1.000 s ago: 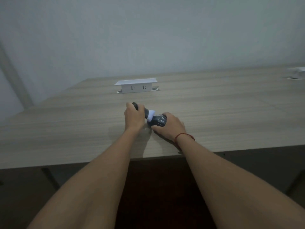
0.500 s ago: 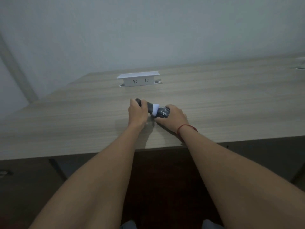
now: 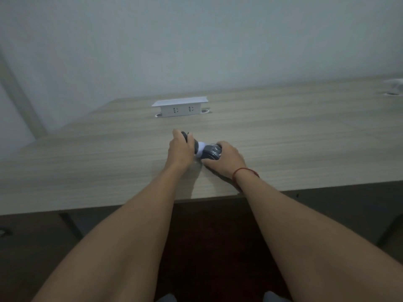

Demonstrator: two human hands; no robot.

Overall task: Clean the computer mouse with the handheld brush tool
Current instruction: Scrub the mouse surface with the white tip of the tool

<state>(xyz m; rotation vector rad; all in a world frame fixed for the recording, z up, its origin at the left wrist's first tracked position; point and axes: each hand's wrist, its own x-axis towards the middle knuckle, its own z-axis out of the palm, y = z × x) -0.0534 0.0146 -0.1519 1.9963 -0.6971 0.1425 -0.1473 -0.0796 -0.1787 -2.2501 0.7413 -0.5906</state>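
Note:
A dark computer mouse (image 3: pixel 211 151) rests on the wooden table (image 3: pixel 305 136), gripped from the right by my right hand (image 3: pixel 226 159), which wears a red string at the wrist. My left hand (image 3: pixel 180 150) is wrapped around the dark handle of the brush tool (image 3: pixel 192 142). The tool's white brush head (image 3: pixel 200 149) presses against the left side of the mouse. Most of the handle is hidden under my fingers.
A white pop-up socket box (image 3: pixel 180 107) stands on the table behind my hands. A round cable hole and a white object (image 3: pixel 393 88) sit at the far right edge. The table's front edge (image 3: pixel 109 207) runs just below my wrists.
The view has shifted slightly, so the hands sit a little higher in the frame. The brush head stays against the mouse with only small motion; both grips are unchanged.

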